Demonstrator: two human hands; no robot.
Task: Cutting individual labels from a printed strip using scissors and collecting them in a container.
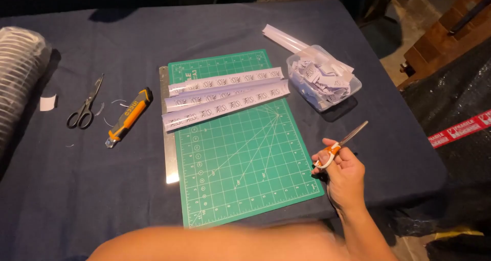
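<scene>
My right hand (pixel 343 176) is shut on a pair of orange-handled scissors (pixel 340 143), blades closed and pointing up to the right, just off the right edge of a green cutting mat (pixel 245 159). Three long printed paper strips (pixel 225 95) lie across the top of the mat. A blurred bare forearm (pixel 220 243) crosses the bottom of the view; its hand does not show.
A clear plastic tub (pixel 325 79) of cut paper slips stands right of the mat. A metal ruler (pixel 169 138) lies along the mat's left edge. Further left are an orange utility knife (pixel 129 117), black scissors (pixel 84 107) and a wrapped stack of cups (pixel 18 72).
</scene>
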